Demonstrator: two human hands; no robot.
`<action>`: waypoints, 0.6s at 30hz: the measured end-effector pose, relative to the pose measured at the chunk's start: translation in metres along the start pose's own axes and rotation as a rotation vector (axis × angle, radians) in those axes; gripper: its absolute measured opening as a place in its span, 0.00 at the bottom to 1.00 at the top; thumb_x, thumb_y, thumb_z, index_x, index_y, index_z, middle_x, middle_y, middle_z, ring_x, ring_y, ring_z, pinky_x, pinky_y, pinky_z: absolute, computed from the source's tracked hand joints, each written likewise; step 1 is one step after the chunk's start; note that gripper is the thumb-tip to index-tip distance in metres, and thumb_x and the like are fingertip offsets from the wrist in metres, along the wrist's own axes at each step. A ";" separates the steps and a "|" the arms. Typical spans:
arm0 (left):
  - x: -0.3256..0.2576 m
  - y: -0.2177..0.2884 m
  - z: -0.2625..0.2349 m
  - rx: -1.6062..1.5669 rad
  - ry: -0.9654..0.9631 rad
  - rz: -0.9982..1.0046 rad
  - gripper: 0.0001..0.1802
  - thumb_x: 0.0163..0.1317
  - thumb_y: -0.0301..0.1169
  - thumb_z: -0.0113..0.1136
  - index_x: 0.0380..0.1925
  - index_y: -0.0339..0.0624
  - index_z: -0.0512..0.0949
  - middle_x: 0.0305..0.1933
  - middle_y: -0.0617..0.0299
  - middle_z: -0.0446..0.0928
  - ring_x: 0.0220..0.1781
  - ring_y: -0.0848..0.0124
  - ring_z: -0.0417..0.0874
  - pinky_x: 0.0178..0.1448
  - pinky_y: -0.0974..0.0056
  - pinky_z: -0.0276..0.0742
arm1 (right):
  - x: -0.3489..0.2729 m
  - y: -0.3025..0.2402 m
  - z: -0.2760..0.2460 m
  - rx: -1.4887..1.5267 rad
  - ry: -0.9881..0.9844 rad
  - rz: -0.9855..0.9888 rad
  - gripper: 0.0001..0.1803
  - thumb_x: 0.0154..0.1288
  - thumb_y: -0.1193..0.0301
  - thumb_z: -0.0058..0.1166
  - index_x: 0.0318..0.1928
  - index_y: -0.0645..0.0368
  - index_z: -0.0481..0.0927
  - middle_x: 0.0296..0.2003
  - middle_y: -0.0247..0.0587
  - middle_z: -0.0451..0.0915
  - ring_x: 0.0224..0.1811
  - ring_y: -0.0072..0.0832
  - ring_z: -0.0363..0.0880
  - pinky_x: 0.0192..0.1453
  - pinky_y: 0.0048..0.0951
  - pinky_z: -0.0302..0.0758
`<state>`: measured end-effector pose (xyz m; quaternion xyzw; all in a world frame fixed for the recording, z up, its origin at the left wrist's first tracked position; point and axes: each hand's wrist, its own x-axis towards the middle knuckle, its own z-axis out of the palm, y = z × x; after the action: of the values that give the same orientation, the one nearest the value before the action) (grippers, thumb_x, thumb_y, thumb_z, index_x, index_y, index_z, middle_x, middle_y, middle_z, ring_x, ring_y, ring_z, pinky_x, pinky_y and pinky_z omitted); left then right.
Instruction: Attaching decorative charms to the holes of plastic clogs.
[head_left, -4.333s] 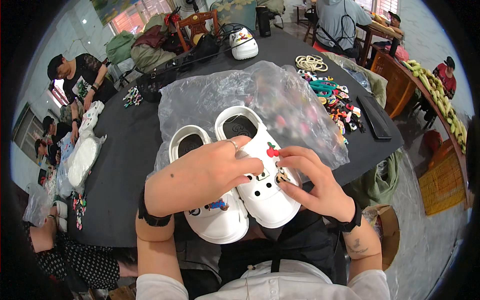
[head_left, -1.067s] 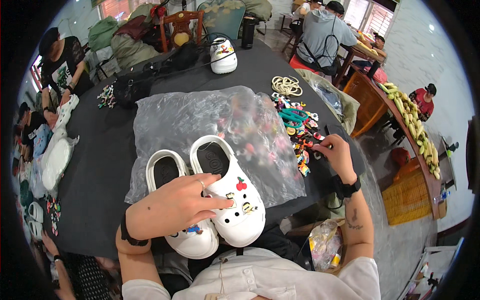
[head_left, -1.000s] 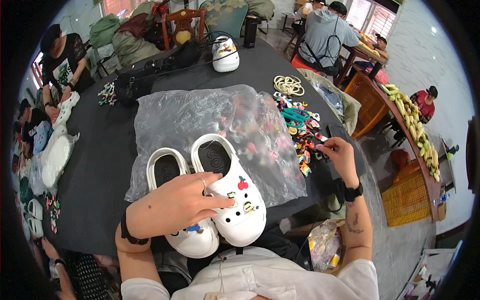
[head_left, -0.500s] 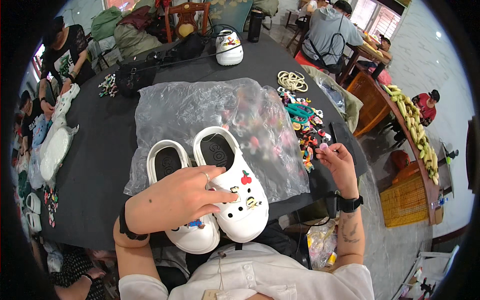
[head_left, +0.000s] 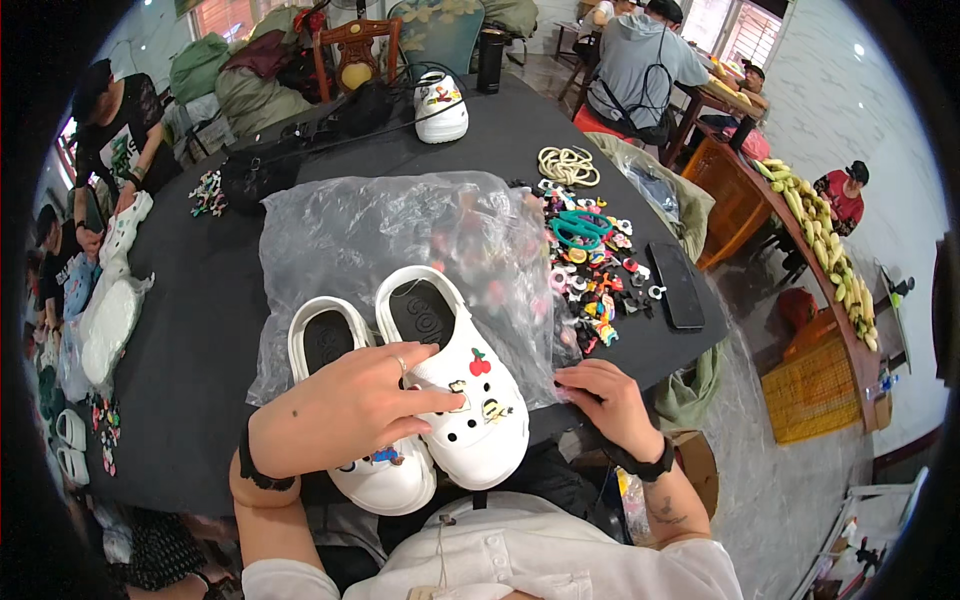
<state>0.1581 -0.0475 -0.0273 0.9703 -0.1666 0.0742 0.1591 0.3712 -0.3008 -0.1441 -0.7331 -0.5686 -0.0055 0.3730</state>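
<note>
A pair of white clogs, the left clog (head_left: 380, 490) and the right clog (head_left: 485, 445), lies toe toward me near the table's front edge. Across them stretches my left hand (head_left: 350, 405), its visible fingers spread over the right clog. Its index fingertip touches a small pale charm (head_left: 458, 389), beside a bee charm (head_left: 495, 411) and a red cherry charm (head_left: 479, 362). A blue and red charm (head_left: 385, 457) shows on the left clog, partly under my hand. My right hand (head_left: 605, 400) is pinched closed at the front right corner of a clear plastic bag (head_left: 350, 230); what it holds is hidden.
Loose shoe charms (head_left: 600, 285) lie to the right, with teal scissors (head_left: 580, 230), a coil of cream cord (head_left: 568, 167) and a black phone (head_left: 677, 285) near them. Another white clog (head_left: 440, 112) stands at the back. People work at the left and behind.
My right hand has moved down and left, from above the charms to the bag's corner. The small pinkish piece in its fingers no longer shows. My left hand keeps its place on the clogs.
</note>
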 end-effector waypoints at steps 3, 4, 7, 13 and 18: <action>0.000 0.000 0.000 0.001 0.011 0.003 0.22 0.53 0.32 0.65 0.51 0.48 0.78 0.50 0.46 0.72 0.46 0.58 0.79 0.51 0.59 0.76 | 0.002 -0.003 0.000 0.093 -0.002 0.118 0.11 0.55 0.81 0.63 0.40 0.61 0.85 0.38 0.42 0.84 0.40 0.34 0.82 0.47 0.30 0.77; 0.000 0.000 0.000 -0.008 0.016 0.003 0.22 0.53 0.32 0.65 0.51 0.48 0.78 0.50 0.46 0.72 0.46 0.58 0.79 0.51 0.59 0.76 | 0.004 -0.002 -0.003 0.171 0.016 0.148 0.11 0.55 0.80 0.63 0.41 0.61 0.85 0.37 0.42 0.85 0.39 0.33 0.83 0.46 0.28 0.77; -0.002 -0.001 0.001 -0.012 0.024 -0.004 0.22 0.53 0.32 0.65 0.51 0.49 0.78 0.50 0.46 0.72 0.46 0.58 0.79 0.51 0.59 0.76 | 0.010 0.006 -0.018 0.231 0.205 0.345 0.10 0.59 0.77 0.62 0.42 0.62 0.85 0.34 0.39 0.85 0.34 0.23 0.81 0.41 0.24 0.75; -0.003 -0.001 0.002 -0.008 0.024 -0.004 0.22 0.53 0.32 0.65 0.51 0.49 0.79 0.51 0.46 0.72 0.47 0.57 0.79 0.51 0.59 0.75 | 0.033 0.036 -0.034 -0.156 0.448 0.264 0.08 0.57 0.77 0.63 0.39 0.62 0.82 0.36 0.41 0.81 0.36 0.30 0.79 0.39 0.27 0.73; -0.002 0.003 0.001 -0.045 -0.013 -0.090 0.23 0.51 0.31 0.67 0.51 0.54 0.80 0.56 0.42 0.72 0.52 0.53 0.78 0.54 0.56 0.74 | 0.015 0.025 -0.014 -0.102 0.235 0.226 0.11 0.52 0.78 0.65 0.38 0.62 0.82 0.39 0.45 0.76 0.43 0.40 0.76 0.45 0.34 0.74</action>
<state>0.1555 -0.0496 -0.0282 0.9734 -0.1257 0.0567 0.1828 0.4032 -0.2979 -0.1409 -0.8045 -0.4342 -0.0780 0.3977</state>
